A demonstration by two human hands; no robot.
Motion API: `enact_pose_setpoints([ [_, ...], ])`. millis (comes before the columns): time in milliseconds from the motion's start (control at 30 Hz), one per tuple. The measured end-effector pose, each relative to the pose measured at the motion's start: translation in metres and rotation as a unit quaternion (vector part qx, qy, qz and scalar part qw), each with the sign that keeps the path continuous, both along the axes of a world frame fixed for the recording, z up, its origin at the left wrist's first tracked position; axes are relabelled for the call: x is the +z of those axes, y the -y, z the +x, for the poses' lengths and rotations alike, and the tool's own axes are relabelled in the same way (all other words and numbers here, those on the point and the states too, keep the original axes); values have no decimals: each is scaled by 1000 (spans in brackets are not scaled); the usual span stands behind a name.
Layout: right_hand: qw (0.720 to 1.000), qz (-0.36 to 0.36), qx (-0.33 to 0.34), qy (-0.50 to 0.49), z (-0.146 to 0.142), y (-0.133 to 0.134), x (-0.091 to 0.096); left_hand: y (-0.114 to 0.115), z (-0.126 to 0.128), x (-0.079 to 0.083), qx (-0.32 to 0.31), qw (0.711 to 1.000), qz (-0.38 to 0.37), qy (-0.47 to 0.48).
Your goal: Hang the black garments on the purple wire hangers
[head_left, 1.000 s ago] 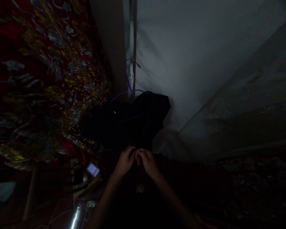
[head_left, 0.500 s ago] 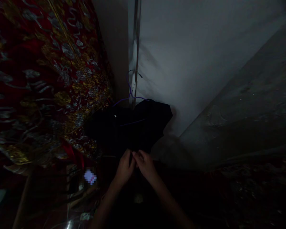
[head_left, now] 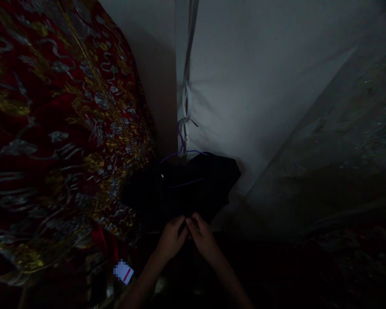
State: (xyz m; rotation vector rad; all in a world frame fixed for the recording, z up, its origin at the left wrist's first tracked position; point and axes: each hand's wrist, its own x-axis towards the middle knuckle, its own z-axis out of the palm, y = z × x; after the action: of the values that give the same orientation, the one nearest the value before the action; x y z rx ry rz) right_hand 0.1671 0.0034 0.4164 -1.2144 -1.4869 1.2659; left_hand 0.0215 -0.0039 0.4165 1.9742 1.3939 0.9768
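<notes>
A black garment point(head_left: 209, 180) hangs on a thin purple hanger point(head_left: 183, 148), whose hook loops over a white ring-shaped strip point(head_left: 187, 103) against the wall. At the garment's front, low in the view, my left hand point(head_left: 173, 236) pinches the dark cloth with thumb and index finger. Close beside it, almost fingertip to fingertip, my right hand point(head_left: 202, 234) has its fingers closed on the same cloth. The scene is very dark, so any small part between the fingertips is hidden. A small pale label shows near the collar.
A large red garment or cloth with gold and silver embroidery point(head_left: 61, 124) fills the left side. A bright card-like item point(head_left: 124, 271), partly blurred out, lies below it among dim clutter. On the right, a translucent sheet point(head_left: 328, 146) leans along the white wall point(head_left: 260, 64).
The view has tilted upward, so the hanger, black garment and hands appear lower and slightly to the right. Both hands keep the same pinching pose close together.
</notes>
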Motion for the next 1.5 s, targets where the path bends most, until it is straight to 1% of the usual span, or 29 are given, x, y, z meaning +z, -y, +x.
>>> enact_pose_setpoints([
  [100,998,10,-58,6,-5,3,-5,-3,-5,1,-14,1000,-7,-3],
  [167,997,11,-73,8,-7,5,-9,-3,-7,2,-20,1000,-16,-7],
  [267,999,3,-53,3,-6,6,-13,-1,-7,4,-26,999,-22,3],
  [400,999,23,-44,0,2,5,-13,3,0,1,-25,999,-19,18],
  [567,998,30,-52,26,14,10,-13,10,12,-9,9,1000,-11,16],
  [700,998,26,-46,19,21,15,-13,20,27,-16,56,998,17,12],
  [800,999,18,-23,36,28,15,-11,30,39,-19,100,994,32,37],
  [967,993,38,63,91,40,14,-4,45,49,-21,159,984,50,63],
  [1033,989,44,85,109,43,14,-1,48,50,-22,175,981,58,62],
  [1167,987,43,102,120,48,15,1,54,53,-25,191,977,66,67],
  [1233,989,19,119,88,50,15,1,56,55,-24,195,976,66,68],
  [1300,989,-43,142,20,52,15,-1,57,57,-21,199,975,68,67],
  [1367,982,-114,142,-58,52,12,0,58,60,-17,199,975,72,67],
  [1433,975,-152,109,-119,51,4,8,56,63,-16,192,976,71,72],
  [1500,974,-139,63,-167,47,-10,30,51,63,-20,185,978,66,69],
])
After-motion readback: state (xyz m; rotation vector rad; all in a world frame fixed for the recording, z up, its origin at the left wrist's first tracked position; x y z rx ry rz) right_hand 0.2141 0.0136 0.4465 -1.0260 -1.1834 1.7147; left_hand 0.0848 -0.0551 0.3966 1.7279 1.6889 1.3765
